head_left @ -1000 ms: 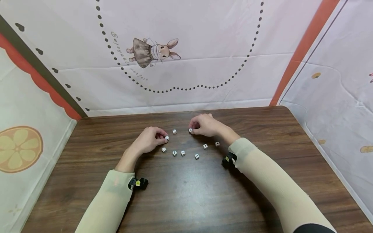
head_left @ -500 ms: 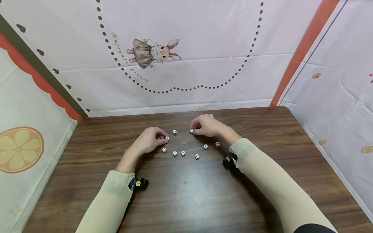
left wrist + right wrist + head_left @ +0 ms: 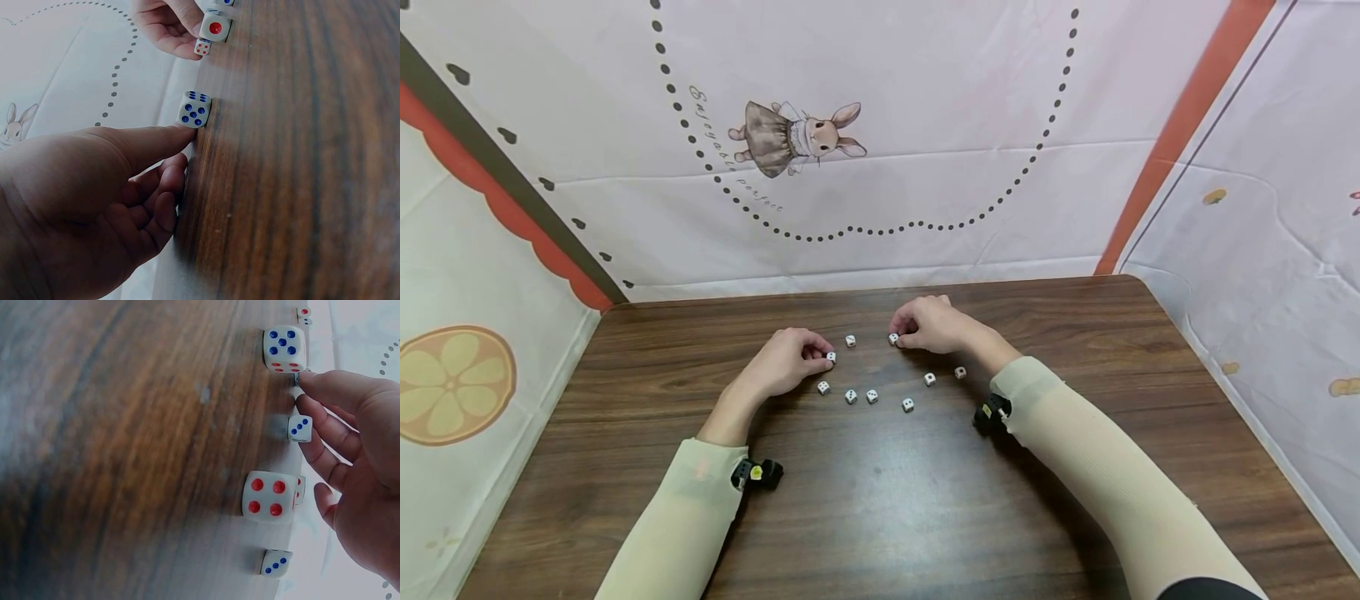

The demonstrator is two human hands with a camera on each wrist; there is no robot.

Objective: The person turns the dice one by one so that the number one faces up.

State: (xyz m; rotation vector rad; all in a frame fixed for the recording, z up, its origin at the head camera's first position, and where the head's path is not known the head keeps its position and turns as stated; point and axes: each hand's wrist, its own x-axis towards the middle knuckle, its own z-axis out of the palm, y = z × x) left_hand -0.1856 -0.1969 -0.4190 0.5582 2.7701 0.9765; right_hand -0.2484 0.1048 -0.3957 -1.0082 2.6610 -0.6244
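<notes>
Only the head view shows 9 dice [image 3: 872,397].

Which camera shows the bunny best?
The head view, because the whole bunny shows. The left wrist view shows only its ears and part of its head; the right wrist view shows none of it.

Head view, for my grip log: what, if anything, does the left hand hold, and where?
The left hand pinches a white, dotted, cubic die between thumb and fingertips; gripped faces are hidden.

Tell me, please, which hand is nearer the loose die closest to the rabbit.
Left: the left hand is just left of that die; the right hand sits farther to its right.
</notes>
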